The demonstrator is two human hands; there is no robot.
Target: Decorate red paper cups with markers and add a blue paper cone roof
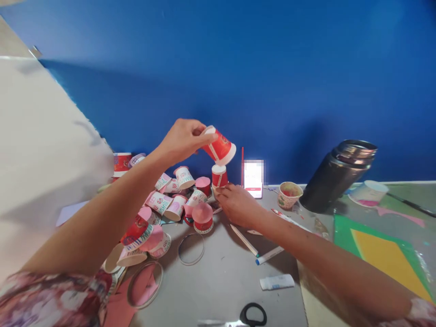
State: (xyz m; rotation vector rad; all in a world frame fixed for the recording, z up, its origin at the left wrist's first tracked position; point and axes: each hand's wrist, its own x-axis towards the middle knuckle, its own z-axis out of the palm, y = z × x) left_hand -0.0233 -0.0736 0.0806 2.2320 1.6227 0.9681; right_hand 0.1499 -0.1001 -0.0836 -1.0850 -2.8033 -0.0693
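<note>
My left hand (190, 136) grips a red-and-white paper cup (221, 146) near its rim, thumb and fingers closed on it. This cup is tilted in the air, its white end pointing down and right. Just below it, a second red paper cup (219, 175) stands upright by the blue wall. The fingers of my right hand (238, 204) are closed around the lower part of that standing cup, which they partly hide. To the left lies a heap of decorated paper cups (175, 206), some topped with pink paper cones (202, 212).
A lit phone (253, 179) leans at the wall. Right of it are a small cup (289, 195), a black flask (335, 177) and green and yellow sheets (388, 259). Markers (244, 240), a glue tube (277, 282), scissors (252, 314) and paper rings (191, 249) lie in front.
</note>
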